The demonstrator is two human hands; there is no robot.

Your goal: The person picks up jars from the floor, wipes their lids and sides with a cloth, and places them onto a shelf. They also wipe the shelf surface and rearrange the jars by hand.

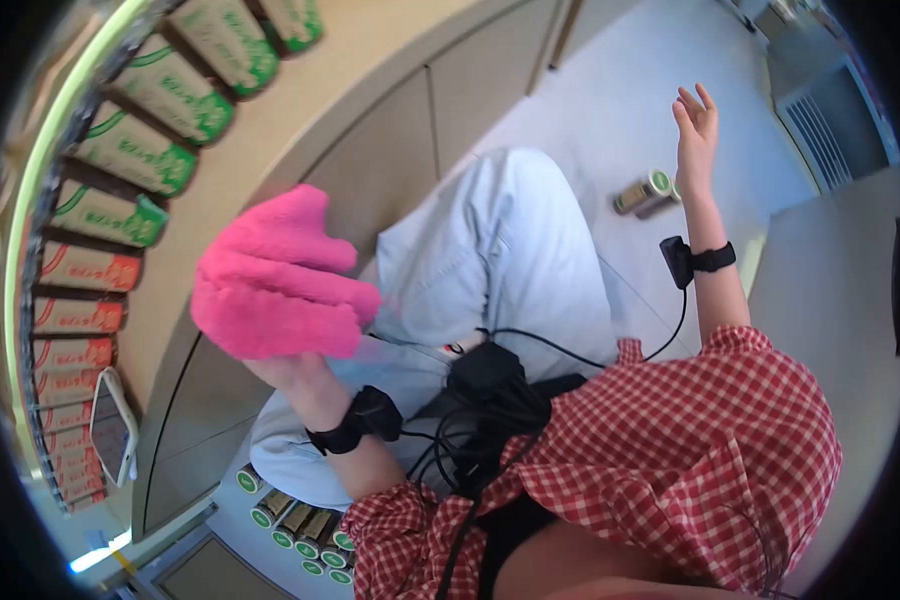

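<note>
— Red-checked shirt [690,450] closest to the lens, one person, crouched, with one knee in pale jeans [510,230] pushed forward. How many wristbands [365,420] do you see?

— Two black ones, one per wrist, each with a cable running back to a black box [485,370] on the lap.

— And the hands?

— The left hand [290,368] is buried in one pink fluffy cloth [280,275], held up in front of the cupboard doors; I cannot tell how its fingers lie underneath. The right hand [695,125] is raised above the floor [610,100], fingers spread open, holding nothing.

— Cans?

— Two, I think, lying side by side just beside the right wrist [642,193]. A second cluster [300,525] sits by the left elbow; I count at least six green lids.

— The shelf?

— Five green packets [135,150], then red packets [90,268], at least four before they blur.
</note>
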